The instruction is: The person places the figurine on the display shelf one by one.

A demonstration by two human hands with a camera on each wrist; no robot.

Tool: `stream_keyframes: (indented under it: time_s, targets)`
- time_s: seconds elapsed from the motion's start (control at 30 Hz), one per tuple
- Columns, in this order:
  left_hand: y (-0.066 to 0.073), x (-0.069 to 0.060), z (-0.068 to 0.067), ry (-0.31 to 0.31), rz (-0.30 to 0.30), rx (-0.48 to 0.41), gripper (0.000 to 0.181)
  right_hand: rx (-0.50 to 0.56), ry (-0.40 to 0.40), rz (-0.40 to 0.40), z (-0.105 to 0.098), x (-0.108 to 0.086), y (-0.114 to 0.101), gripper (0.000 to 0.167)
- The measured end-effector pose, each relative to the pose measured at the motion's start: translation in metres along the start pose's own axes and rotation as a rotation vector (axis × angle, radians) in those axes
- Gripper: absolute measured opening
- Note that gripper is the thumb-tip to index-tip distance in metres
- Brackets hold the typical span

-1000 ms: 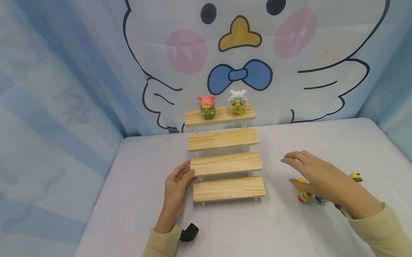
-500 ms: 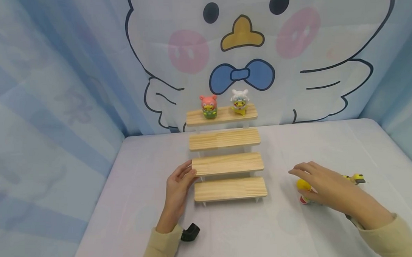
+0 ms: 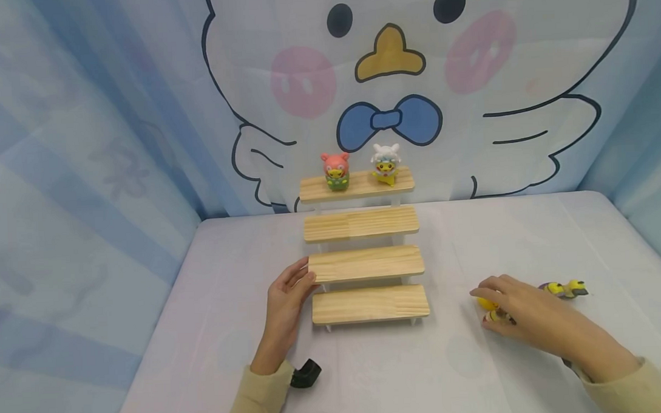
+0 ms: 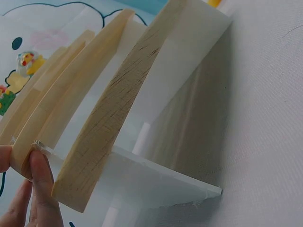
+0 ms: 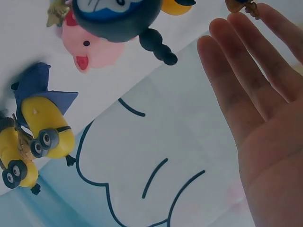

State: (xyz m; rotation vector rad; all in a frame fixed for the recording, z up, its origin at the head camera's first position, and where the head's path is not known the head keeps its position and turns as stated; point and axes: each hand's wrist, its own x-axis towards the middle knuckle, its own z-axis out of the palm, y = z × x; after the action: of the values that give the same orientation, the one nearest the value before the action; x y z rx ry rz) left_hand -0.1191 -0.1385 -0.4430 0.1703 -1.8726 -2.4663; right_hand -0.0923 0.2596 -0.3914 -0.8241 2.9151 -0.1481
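Currently, the left hand is pinching the nine-o'clock end of the second-lowest step of the wooden stand. At four o'clock from that stand, the right hand, fingers loosely spread, is hovering over small figures on the surface; whether it is touching any, I cannot tell. Two goggled yellow figures are lying at its two o'clock. At twelve, a pink-hooded figure and a white-hooded figure are standing on the top step.

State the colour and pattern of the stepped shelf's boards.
The boards are pale tan wood with streaky grain, best seen in the head view.
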Motion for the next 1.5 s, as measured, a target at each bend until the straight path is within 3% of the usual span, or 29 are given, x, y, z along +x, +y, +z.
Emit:
stream_keyframes:
  time_s: [0.4, 0.63, 0.9, 1.5]
  targets:
    - [0.002, -0.002, -0.001, 0.011, 0.007, -0.017, 0.043, 0.001, 0.099, -0.081, 0.011, -0.008, 0.009, 0.038]
    - [0.001, -0.001, 0.001, 0.014, 0.010, -0.014, 0.042, 0.009, 0.010, -0.028, 0.013, -0.011, 0.011, 0.038]
    - [0.000, 0.000, 0.001, 0.009, 0.004, -0.018, 0.043, 0.030, -0.040, -0.001, 0.017, -0.011, 0.014, 0.027]
    - [0.001, -0.001, 0.002, 0.007, 0.006, -0.010, 0.042, 0.043, 0.011, -0.035, 0.015, -0.011, 0.013, 0.023]
